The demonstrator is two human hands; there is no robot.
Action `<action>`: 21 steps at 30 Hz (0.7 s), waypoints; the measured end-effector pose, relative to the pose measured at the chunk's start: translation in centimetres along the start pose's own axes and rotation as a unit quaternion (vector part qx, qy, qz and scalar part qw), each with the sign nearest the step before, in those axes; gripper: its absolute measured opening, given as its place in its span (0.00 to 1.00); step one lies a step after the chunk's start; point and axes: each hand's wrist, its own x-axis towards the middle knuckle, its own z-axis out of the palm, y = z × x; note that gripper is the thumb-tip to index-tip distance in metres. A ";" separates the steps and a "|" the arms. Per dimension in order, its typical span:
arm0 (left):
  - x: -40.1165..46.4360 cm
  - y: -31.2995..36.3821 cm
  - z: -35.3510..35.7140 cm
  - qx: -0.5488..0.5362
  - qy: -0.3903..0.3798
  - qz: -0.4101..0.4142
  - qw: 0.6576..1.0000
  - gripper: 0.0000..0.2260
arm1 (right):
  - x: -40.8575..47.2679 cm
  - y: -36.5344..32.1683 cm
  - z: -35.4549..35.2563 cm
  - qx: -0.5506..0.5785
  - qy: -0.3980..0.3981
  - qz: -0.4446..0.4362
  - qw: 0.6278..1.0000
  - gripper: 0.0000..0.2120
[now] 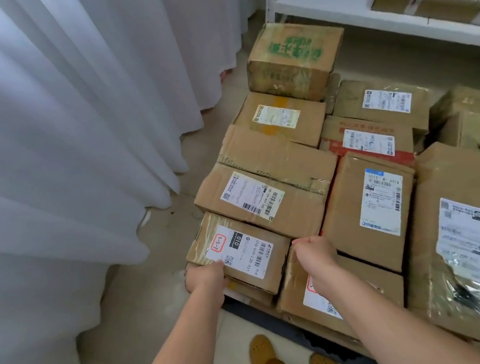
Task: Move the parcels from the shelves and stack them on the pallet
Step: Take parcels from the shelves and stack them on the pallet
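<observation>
Left hand [206, 276], right hand [314, 253] gripping small brown labelled cardboard parcel [242, 257], near-left pallet stack; pallet mostly loaded, flat taped parcel [428, 1] waiting on far white shelf [332, 4].

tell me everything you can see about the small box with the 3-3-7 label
The small box is brown cardboard wrapped in glossy clear tape, with a white shipping label on top bearing barcodes, a QR code, a black "010" patch and "3-3-7" in a red outline. It lies flat at the near left corner of the stack, resting on another box beneath. The left hand grips its near left edge; the right hand is at its right side, fingers hidden. A larger labelled box sits just behind it.
</observation>
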 end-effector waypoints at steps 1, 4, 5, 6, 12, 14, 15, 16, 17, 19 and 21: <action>-0.3 0.2 -0.1 0.002 0.002 -0.004 1.000 0.12 | -0.1 0.0 -0.1 0.003 -0.004 0.003 1.000 0.13; -1.0 0.6 -0.6 0.014 -0.001 -0.013 1.000 0.11 | -0.4 -0.2 -0.5 0.012 -0.027 0.019 0.999 0.11; -1.7 0.8 -0.8 0.018 -0.008 -0.019 1.000 0.11 | -0.6 -0.2 -0.6 0.012 -0.038 0.028 0.999 0.11; -2.4 1.1 -0.9 0.023 -0.016 -0.024 0.999 0.11 | -0.8 -0.3 -0.8 0.013 -0.049 0.039 0.998 0.12; -7.5 3.3 -2.2 0.043 -0.045 -0.004 0.998 0.19 | -2.5 -1.1 -2.5 0.032 -0.115 0.044 0.992 0.15; -9.8 4.0 -2.9 0.041 -0.049 0.012 0.998 0.18 | -3.6 -1.9 -3.5 0.034 -0.130 0.025 0.991 0.16; -10.6 4.3 -3.3 0.040 -0.056 0.018 0.997 0.17 | -4.0 -2.3 -3.7 0.037 -0.136 0.015 0.990 0.17; -11.9 4.5 -3.6 0.035 -0.064 0.029 0.997 0.16 | -4.4 -2.7 -4.2 0.038 -0.142 0.002 0.989 0.18; -13.3 4.5 -4.0 0.025 -0.072 0.040 0.996 0.15 | -5.0 -3.0 -4.9 0.038 -0.151 -0.009 0.988 0.19; -16.2 4.4 -4.6 0.003 -0.090 0.057 0.994 0.14 | -6.1 -3.5 -6.3 0.033 -0.169 -0.031 0.985 0.17; -18.8 4.0 -4.9 -0.003 -0.112 0.065 0.992 0.15 | -7.1 -3.7 -7.8 0.033 -0.185 -0.050 0.981 0.18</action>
